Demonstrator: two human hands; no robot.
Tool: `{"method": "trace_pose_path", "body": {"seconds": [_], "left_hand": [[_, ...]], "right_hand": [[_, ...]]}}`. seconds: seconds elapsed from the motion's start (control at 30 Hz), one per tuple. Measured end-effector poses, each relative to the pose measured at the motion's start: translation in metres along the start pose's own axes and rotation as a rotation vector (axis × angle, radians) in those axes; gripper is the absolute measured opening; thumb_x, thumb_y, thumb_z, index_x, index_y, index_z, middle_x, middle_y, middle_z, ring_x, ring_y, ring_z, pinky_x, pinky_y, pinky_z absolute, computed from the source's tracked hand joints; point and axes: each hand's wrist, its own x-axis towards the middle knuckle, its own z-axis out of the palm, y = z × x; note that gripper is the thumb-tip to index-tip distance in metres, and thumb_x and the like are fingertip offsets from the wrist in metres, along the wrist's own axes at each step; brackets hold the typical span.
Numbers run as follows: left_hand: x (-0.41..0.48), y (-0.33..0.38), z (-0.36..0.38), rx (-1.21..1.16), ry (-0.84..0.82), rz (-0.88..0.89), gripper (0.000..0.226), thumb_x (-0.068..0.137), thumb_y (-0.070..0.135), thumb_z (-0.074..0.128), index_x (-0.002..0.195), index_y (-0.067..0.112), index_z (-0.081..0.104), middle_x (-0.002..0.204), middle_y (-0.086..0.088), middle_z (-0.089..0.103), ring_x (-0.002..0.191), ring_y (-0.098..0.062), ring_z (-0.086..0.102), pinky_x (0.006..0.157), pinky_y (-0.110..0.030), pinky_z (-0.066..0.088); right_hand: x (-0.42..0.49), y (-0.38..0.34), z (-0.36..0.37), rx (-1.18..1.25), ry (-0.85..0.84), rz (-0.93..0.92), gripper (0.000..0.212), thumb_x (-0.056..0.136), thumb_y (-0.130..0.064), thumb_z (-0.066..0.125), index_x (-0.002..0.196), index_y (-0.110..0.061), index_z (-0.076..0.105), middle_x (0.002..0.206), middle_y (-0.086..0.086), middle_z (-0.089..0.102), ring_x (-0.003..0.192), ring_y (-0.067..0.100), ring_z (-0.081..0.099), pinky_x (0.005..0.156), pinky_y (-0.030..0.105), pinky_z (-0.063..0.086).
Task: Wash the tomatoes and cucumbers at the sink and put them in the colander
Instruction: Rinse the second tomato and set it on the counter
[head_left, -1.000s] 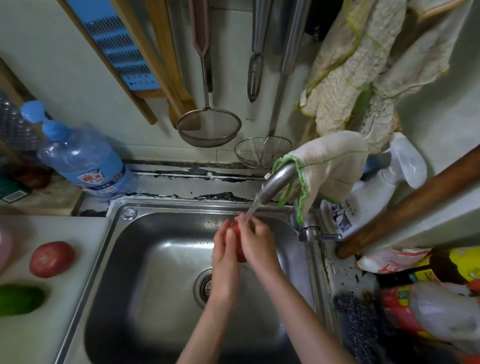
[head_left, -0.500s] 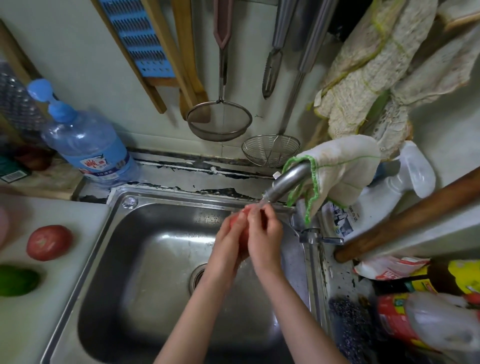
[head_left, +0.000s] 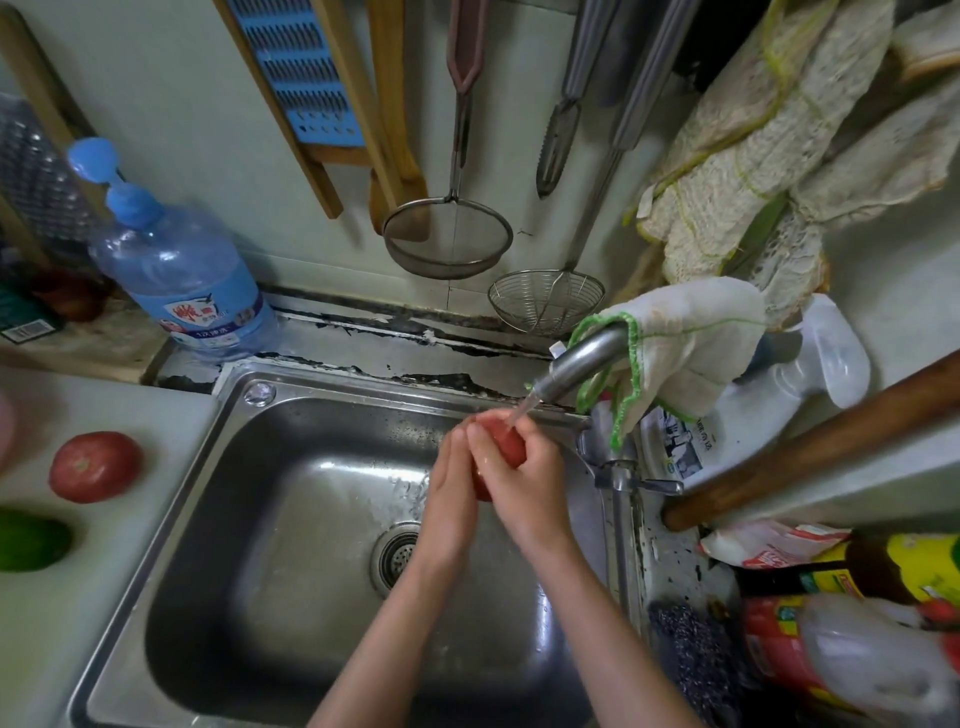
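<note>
Tomato (head_left: 501, 441), one, red: held under the thin stream from the tap (head_left: 582, 364), over the right rear of the sink (head_left: 249, 415); left hand (head_left: 449, 499) cups it from the left, right hand (head_left: 524, 483) wraps it from the right, fingers of both curled and clamped on it. Step in hand, by judgement: washing the first tomato, early in the task. Second tomato (head_left: 95, 466) and cucumber (head_left: 31, 540): on the white surface (head_left: 78, 597) left of the sink, near each other, not touching, apparently unwashed. Next move calls for carrying the wet, slippery fruit to the colander, which cannot be made out in view. Sink basin: water and drain strainer (head_left: 397, 556) only. Water bottle (head_left: 182, 280): clear liquid. Two hanging mesh skimmers (head_left: 447, 244): nothing in them.
</note>
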Motion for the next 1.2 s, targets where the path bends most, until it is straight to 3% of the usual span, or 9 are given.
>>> {"method": "trace_pose_path", "body": {"seconds": [0.2,0.37,0.47,0.57,0.73,0.9,0.97,1.1,1.2], "left_hand": [[0.011,0.011,0.001,-0.451,-0.062,-0.438,0.034,0.099,0.027,0.037,0.087,0.01,0.063,0.066,-0.003,0.066,0.06,-0.012,0.065,0.062,-0.024,0.05],[0.002,0.012,0.004,-0.448,-0.033,-0.394,0.041,0.096,0.044,0.043,0.1,0.012,0.068,0.087,-0.007,0.073,0.083,-0.017,0.068,0.079,-0.028,0.051],[0.003,0.009,0.005,-0.329,0.055,-0.308,0.04,0.089,0.041,0.058,0.113,0.01,0.065,0.102,-0.009,0.072,0.09,-0.016,0.069,0.076,-0.028,0.052],[0.008,0.013,0.0,-0.385,0.034,-0.325,0.056,0.081,0.047,0.062,0.123,0.009,0.06,0.107,-0.011,0.067,0.092,-0.019,0.066,0.072,-0.029,0.053],[0.007,0.015,0.002,-0.341,0.009,-0.371,0.029,0.089,0.042,0.052,0.084,0.018,0.066,0.07,-0.002,0.068,0.061,-0.014,0.065,0.054,-0.025,0.052],[0.002,0.022,0.013,-0.241,0.11,-0.314,0.034,0.097,0.032,0.039,0.074,0.022,0.062,0.07,-0.003,0.064,0.066,-0.017,0.059,0.051,-0.023,0.047],[0.004,0.02,0.011,-0.136,0.165,-0.228,0.04,0.098,0.031,0.036,0.072,0.021,0.065,0.076,-0.006,0.065,0.071,-0.02,0.061,0.058,-0.027,0.05],[0.01,0.016,0.002,0.036,0.195,-0.05,0.036,0.101,0.02,0.036,0.069,0.014,0.05,0.072,-0.007,0.058,0.062,-0.006,0.054,0.058,-0.022,0.046],[0.009,0.017,-0.002,0.094,0.162,0.005,0.03,0.102,0.014,0.035,0.072,0.01,0.041,0.069,-0.007,0.05,0.05,-0.001,0.047,0.046,-0.012,0.04]], "right_hand": [[-0.005,0.016,0.011,-0.14,0.222,-0.218,0.017,0.087,-0.032,0.056,0.081,-0.018,0.064,0.076,-0.006,0.068,0.072,0.004,0.063,0.067,0.018,0.05],[0.001,0.018,0.009,-0.42,0.149,-0.419,0.042,0.096,-0.035,0.033,0.089,-0.008,0.066,0.086,0.002,0.066,0.08,0.016,0.062,0.073,0.032,0.05],[0.0,0.013,0.009,-0.379,0.069,-0.331,0.045,0.099,-0.037,0.028,0.101,-0.011,0.064,0.097,0.001,0.064,0.092,0.012,0.061,0.084,0.029,0.049],[-0.005,0.005,0.008,-0.058,0.086,-0.142,0.03,0.1,-0.025,0.041,0.108,-0.015,0.069,0.102,-0.007,0.07,0.098,0.002,0.064,0.089,0.02,0.049],[0.002,0.005,0.0,-0.088,0.079,-0.086,0.022,0.095,-0.029,0.054,0.101,-0.022,0.073,0.095,-0.018,0.07,0.096,-0.003,0.064,0.089,0.018,0.048],[0.016,-0.008,-0.003,0.207,-0.064,0.536,0.046,0.097,-0.04,0.041,0.072,-0.022,0.076,0.092,-0.003,0.068,0.088,0.017,0.063,0.072,0.029,0.05],[0.014,-0.017,-0.003,0.205,0.006,0.613,0.05,0.097,-0.041,0.039,0.063,-0.021,0.069,0.083,-0.001,0.064,0.076,0.018,0.06,0.063,0.028,0.047],[-0.013,-0.015,0.016,-0.057,0.002,0.163,0.015,0.096,-0.034,0.048,0.104,-0.028,0.059,0.107,-0.007,0.06,0.095,0.011,0.059,0.084,0.019,0.046],[-0.029,-0.005,0.024,-0.285,-0.018,-0.025,0.048,0.099,-0.037,0.038,0.144,-0.022,0.03,0.14,-0.007,0.039,0.122,0.004,0.044,0.103,0.021,0.04]]}}
